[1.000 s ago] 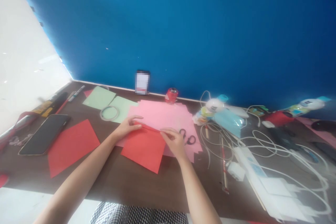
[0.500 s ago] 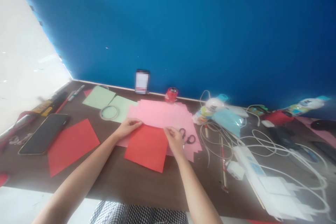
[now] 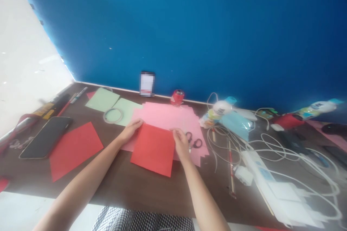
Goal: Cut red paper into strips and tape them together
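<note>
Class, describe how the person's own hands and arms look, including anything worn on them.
The left hand and right hand are gloveless; blur could hide a small ring. The forearms show no sleeves or watch. Black-and-white checked cloth shows at the bottom edge.

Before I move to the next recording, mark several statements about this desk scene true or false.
1. The left grip and right grip are at the upper corners of the central square red paper sheet. True.
2. The black-handled metal scissors lie on green paper. False: they lie on the pink paper sheets.
3. The black rectangular phone lies right of the scissors. False: the phone lies to their left.
4. The small red round container stands near the blue wall. True.
</note>
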Available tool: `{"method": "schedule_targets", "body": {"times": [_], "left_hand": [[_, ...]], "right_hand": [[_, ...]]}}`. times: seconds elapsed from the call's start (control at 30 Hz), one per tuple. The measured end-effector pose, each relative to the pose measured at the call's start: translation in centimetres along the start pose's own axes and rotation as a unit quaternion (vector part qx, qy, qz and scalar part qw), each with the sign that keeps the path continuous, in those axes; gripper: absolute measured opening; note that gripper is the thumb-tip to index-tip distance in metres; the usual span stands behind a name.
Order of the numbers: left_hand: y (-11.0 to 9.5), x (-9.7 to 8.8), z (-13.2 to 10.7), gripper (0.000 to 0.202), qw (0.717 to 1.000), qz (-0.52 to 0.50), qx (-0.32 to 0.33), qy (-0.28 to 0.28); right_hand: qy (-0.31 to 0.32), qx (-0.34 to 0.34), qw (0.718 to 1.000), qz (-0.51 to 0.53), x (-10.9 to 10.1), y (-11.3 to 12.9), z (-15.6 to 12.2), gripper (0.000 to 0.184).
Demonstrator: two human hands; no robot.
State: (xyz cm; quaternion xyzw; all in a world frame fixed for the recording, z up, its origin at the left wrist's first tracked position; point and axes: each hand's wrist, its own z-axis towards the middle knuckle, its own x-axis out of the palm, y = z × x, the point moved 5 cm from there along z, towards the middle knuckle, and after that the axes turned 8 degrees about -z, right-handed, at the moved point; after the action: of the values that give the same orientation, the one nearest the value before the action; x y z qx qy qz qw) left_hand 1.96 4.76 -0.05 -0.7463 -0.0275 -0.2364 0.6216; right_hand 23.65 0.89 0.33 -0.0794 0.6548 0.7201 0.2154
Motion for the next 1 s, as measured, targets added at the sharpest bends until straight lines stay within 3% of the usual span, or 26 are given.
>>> {"method": "schedule_targets", "body": {"times": [0.2, 0.37, 0.5, 0.8, 0.9, 1.0], "left_hand": [[0.1, 0.2, -0.1, 0.034, 0.998, -0.042, -0.024, 0.049], [-0.4, 0.0, -0.3, 0.039, 0.997, 0.077, -0.007, 0.013], [-0.6, 0.2, -0.4, 0.034, 0.995, 0.097, 0.000, -0.004], [0.1, 0.6, -0.6, 0.035, 0.998, -0.032, -0.048, -0.032], [0.1, 0.0, -0.3, 0.037, 0.998, 0.024, -0.039, -0.045], [-1.1, -1.2, 0.0, 0.035, 0.975, 0.180, 0.070, -0.111]], "right_hand": [[-0.016, 0.017, 0.999, 0.031, -0.2, -0.4, 0.2, 0.032], [-0.032, 0.029, 0.999, 0.025, -0.4, -0.4, 0.2, 0.032], [-0.022, 0.028, 0.999, 0.024, -0.2, -0.1, 0.1, 0.031], [-0.016, 0.009, 0.999, 0.046, 0.2, 0.2, -0.2, 0.025], [0.006, 0.010, 0.999, 0.033, 0.4, 0.1, -0.3, 0.026], [-0.011, 0.024, 1.000, 0.002, 0.3, -0.5, -0.1, 0.029]]}}
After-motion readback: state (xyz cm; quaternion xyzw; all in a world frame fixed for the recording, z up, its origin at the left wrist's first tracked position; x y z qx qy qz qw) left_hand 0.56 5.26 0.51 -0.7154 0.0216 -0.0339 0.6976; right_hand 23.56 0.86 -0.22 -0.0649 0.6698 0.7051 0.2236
